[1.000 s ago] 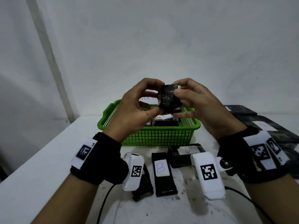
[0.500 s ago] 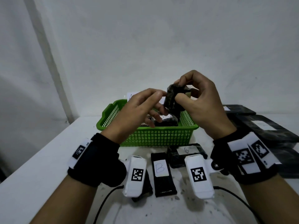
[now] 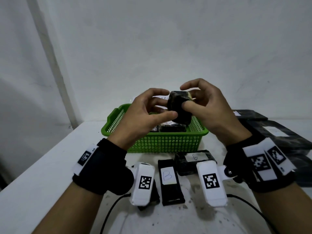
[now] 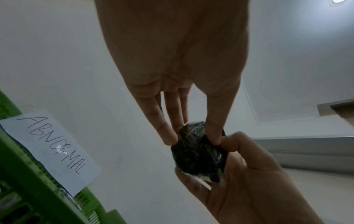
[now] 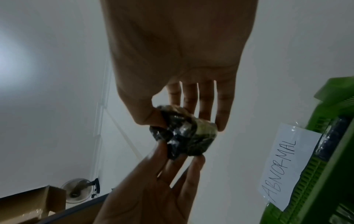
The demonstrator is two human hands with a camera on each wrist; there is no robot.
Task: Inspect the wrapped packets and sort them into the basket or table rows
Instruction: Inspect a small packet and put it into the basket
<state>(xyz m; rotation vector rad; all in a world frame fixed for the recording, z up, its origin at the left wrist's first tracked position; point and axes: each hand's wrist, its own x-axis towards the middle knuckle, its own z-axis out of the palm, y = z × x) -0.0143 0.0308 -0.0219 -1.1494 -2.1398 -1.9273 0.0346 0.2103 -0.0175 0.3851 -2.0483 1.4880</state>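
Above the green basket point(image 3: 162, 141), a black wrapped packet point(image 3: 179, 108) is pinched between the thumb and fingers of the left hand point(image 3: 143, 115) and the right hand point(image 3: 211, 108).

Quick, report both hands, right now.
Left hand: pinching the black wrapped packet.
Right hand: gripping the same packet, thumb on its front.
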